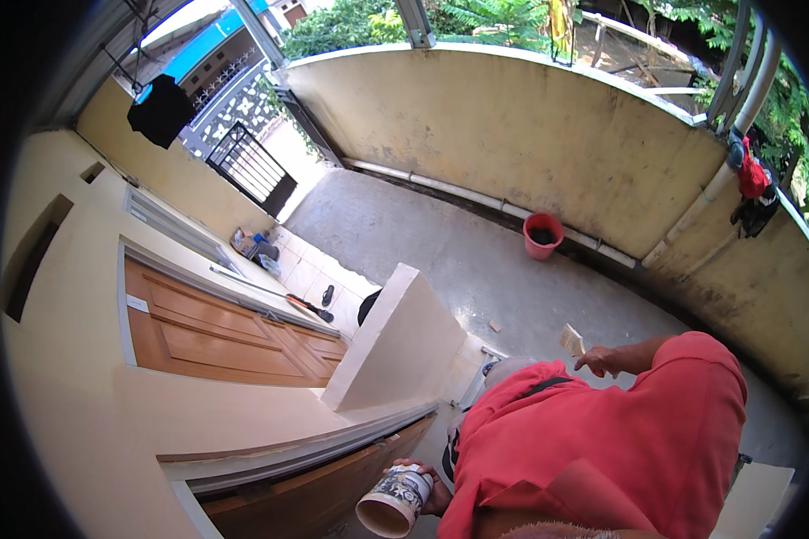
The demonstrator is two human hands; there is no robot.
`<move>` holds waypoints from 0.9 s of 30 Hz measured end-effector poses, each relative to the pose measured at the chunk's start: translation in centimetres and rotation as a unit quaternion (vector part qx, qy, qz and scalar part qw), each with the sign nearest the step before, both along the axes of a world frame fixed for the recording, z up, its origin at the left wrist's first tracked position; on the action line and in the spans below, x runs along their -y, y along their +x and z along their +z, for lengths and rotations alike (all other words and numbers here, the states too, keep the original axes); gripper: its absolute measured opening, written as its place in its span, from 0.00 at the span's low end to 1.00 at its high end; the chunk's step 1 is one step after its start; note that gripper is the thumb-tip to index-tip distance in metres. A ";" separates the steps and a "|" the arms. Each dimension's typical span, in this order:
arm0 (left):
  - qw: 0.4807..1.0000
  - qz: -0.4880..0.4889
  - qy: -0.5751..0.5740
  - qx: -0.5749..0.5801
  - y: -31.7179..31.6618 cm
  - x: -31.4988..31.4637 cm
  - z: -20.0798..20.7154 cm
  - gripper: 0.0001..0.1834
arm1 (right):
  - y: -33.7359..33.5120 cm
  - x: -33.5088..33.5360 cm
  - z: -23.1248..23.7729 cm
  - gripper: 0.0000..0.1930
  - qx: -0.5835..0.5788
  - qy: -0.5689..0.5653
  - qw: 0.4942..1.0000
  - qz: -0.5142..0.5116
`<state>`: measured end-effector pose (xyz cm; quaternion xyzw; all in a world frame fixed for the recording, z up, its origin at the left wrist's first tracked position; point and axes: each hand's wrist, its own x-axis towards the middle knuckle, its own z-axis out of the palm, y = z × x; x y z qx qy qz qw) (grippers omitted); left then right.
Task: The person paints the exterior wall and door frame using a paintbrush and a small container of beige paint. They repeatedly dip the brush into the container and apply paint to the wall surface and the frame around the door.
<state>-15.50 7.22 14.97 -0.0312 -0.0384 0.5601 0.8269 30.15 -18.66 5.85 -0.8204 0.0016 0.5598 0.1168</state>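
My left hand [434, 493], low in the view beside the wooden door, is closed round an open can [393, 499]. The can has a black, white and tan patterned outside and a cream inside, and its mouth faces the lower left. Out to the right, my right hand [600, 361] grips a wide paintbrush [572, 340] with a pale, cream-coloured head. The brush is held over the grey floor and touches no wall. My red-sleeved arm and shirt fill the lower right and hide part of the floor.
A cream partition wall [404, 337] juts out ahead of me. Left of it are a brown door [234, 316], a broom [310, 308] and a sandal [328, 295] on tiles. A red bucket [543, 236] stands by the stained yellow wall [512, 135] and its floor-level pipe [458, 192].
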 end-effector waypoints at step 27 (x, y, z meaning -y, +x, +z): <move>0.995 0.009 -0.099 0.017 -3.7 3.4 -2.2 0.30 | 0.1 8.3 -5.2 0.16 0.041 0.040 0.967 0.247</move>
